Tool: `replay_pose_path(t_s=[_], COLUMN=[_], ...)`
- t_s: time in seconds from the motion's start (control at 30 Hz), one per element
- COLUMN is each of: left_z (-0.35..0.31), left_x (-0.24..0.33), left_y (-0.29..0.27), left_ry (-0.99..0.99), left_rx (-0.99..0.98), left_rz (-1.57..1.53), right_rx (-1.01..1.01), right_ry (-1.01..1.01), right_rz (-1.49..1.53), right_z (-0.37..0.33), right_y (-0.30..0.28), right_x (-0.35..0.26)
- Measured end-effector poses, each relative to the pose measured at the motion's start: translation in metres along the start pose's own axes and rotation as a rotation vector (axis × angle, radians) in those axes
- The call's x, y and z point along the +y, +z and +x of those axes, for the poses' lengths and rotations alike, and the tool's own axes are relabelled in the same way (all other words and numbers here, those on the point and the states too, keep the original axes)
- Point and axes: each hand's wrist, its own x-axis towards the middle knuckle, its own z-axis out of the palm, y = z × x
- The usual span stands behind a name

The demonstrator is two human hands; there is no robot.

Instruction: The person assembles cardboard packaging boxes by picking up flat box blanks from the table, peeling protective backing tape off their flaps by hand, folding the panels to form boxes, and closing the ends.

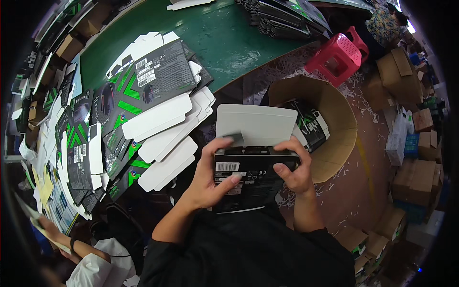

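Both forearms rise from the lower edge, elbows out, wrists angled inward to frame center; left hand [203,186] at left of the box, right hand [300,176] at right, thumbs facing each other. Both hands part-curled and gripping the black box [253,186], held center frame just in front of the dark shirt, barcode side toward the camera, wide white flap [256,122] raised at the far edge. Left: thumb flat on the printed face, fingers at the top left corner by a small dark flap [234,139], blurred. Right: thumb bent on the face, fingers over the top right corner. Box interior mostly hidden. Around: green table [224,48] across the top; flat black-and-green cartons [165,71] heaped upper left to center left, white flaps sticking out; big open brown carton [344,129] right of center, more black packaging [311,129] inside, its left part blocked by the raised flap; flat carton stack [282,19] top; pink stool [338,55] upper right; paper shreds on the floor [356,177]; co-worker's hand [48,227] lower left, well apart from the box.
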Motion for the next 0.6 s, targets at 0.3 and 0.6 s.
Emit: replay_pose_path(t_s=[0.3,0.6], left_z=[-0.003,-0.008], left_x=[-0.072,-0.066], left_y=[0.01,0.006], left_ry=[-0.122,-0.126], left_rx=[0.217,0.268], left_rz=[0.14,-0.062], right_rx=[0.117,0.21], right_ry=[-0.113,0.025], right_rz=[-0.055,0.327], right_z=[-0.009,0.0], right_y=[0.037,0.043], right_x=[0.069,0.052])
